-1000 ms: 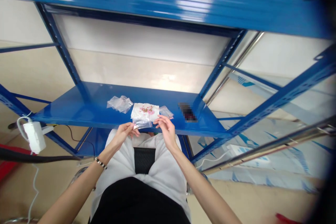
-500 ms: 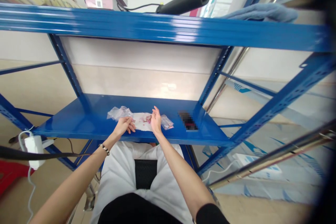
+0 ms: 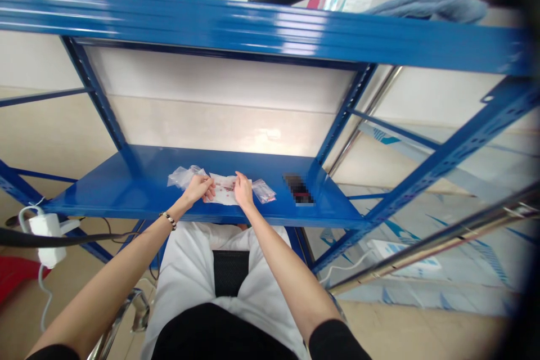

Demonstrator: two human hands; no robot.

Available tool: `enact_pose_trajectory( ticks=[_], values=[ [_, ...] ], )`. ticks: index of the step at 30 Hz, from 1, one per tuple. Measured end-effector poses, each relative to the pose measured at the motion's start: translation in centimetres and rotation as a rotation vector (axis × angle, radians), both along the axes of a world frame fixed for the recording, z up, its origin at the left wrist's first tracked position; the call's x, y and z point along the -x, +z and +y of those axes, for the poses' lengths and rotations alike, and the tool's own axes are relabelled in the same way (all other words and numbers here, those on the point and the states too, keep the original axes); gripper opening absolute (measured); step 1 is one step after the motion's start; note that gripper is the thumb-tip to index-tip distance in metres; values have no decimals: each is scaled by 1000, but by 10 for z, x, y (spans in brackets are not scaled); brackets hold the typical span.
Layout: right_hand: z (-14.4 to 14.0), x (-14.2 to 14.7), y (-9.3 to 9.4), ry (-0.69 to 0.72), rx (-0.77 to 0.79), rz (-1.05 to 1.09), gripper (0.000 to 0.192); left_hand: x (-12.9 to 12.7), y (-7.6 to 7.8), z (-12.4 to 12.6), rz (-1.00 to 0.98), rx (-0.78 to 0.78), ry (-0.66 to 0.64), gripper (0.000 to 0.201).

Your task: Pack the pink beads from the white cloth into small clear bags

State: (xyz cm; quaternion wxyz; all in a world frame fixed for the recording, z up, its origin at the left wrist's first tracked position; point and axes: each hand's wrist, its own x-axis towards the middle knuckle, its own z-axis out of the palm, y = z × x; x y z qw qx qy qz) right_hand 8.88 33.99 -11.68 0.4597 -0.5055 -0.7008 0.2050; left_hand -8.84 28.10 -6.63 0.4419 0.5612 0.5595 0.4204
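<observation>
Blue shelf (image 3: 126, 191), white sheet (image 3: 223, 194) with small pink pieces at its near edge, left hand (image 3: 198, 187) and right hand (image 3: 243, 191) resting on it, fingers curled, grip unclear, clear bags (image 3: 182, 175) left, small bag (image 3: 264, 191) right, dark object (image 3: 297, 188) further right.

both hands, left hand (image 3: 198, 187) and right hand (image 3: 243, 191), rest on a white sheet (image 3: 223, 191) on the blue shelf (image 3: 126, 185).

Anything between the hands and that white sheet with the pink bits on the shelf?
Nothing visible. The left hand and right hand are already at the white sheet, one at each end, on the blue shelf.
</observation>
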Motion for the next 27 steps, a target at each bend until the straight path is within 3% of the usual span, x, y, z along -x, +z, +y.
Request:
enact_pose_trajectory(
  ticks=[9, 14, 19, 24, 27],
  values=[
    [1, 1, -1, -4, 7, -17, 41, -6, 26, 24, 187, -99, -39, 29],
    [3, -1, 0, -14, 1, -11, 42, -10, 46, 30, 189, -125, -59, 30],
    [0, 1, -5, -24, 1, 11, 41, 1, 61, 30, 157, -139, -45, 24],
    [5, -3, -3, -64, -115, 61, 39, 30, 53, 19, 115, -170, 97, 27],
    [51, -17, 22, -27, -202, -57, 38, 57, 33, 9, 143, -181, 189, 34]
  ],
)
